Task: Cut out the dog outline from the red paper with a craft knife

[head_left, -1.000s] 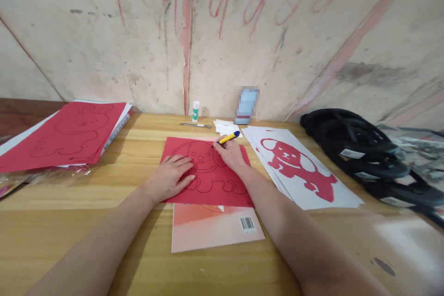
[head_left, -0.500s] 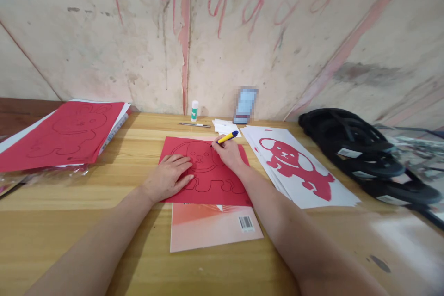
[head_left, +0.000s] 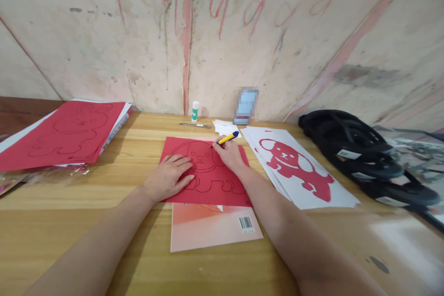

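Our right hand [head_left: 229, 156] grasps the yellow pen [head_left: 228, 138]; our left hand [head_left: 169, 176], unclenched, rests across the red sheet [head_left: 212, 175] at its left edge: light, probably easily creased, best held by corners.

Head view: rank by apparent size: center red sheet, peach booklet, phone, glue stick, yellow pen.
1. Center red sheet
2. Peach booklet, visible part
3. Phone
4. Glue stick, yellow pen: too alike to rank; right hand partly hides the latter.
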Demonstrator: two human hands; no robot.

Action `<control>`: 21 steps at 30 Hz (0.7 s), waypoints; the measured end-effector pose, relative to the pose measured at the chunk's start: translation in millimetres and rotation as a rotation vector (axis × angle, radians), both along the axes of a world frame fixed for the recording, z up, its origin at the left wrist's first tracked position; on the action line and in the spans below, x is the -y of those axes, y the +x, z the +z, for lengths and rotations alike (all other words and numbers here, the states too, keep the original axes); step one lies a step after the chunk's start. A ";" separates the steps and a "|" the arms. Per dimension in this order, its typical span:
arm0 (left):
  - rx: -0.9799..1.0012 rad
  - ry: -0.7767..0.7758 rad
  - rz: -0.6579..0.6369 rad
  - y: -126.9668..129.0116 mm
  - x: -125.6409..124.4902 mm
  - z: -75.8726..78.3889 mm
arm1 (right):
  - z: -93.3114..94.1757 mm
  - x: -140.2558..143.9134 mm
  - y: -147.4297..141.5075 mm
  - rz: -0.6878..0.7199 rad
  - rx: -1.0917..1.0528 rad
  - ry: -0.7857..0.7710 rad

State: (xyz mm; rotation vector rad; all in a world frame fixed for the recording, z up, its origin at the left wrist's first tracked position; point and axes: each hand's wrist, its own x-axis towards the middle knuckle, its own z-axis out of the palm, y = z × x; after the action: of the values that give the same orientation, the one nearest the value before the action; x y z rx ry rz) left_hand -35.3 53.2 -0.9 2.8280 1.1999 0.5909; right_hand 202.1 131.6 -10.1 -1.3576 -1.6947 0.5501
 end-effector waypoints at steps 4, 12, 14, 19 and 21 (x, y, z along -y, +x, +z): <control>-0.009 0.002 0.006 0.0 0.0 -0.2 | 1.7 0.7 -0.5 0.006 -0.005 0.005; -0.005 -0.012 0.009 -0.3 -0.4 -0.4 | 4.2 2.1 -1.4 -0.003 0.014 0.008; -0.004 -0.009 0.006 -0.4 -0.4 -0.4 | 5.1 3.0 -1.4 -0.009 0.024 0.008; -0.012 -0.004 0.010 -0.4 -0.1 -0.6 | 5.7 3.7 -1.0 -0.022 0.039 0.004; -0.013 -0.002 0.009 -0.2 0.0 -0.4 | 5.1 3.2 -0.9 -0.021 0.043 0.000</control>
State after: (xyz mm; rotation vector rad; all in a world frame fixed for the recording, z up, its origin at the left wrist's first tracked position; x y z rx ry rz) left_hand -35.5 53.2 -1.2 2.8310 1.2160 0.5722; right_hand 201.2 128.4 -5.0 -1.3945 -1.7132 0.5129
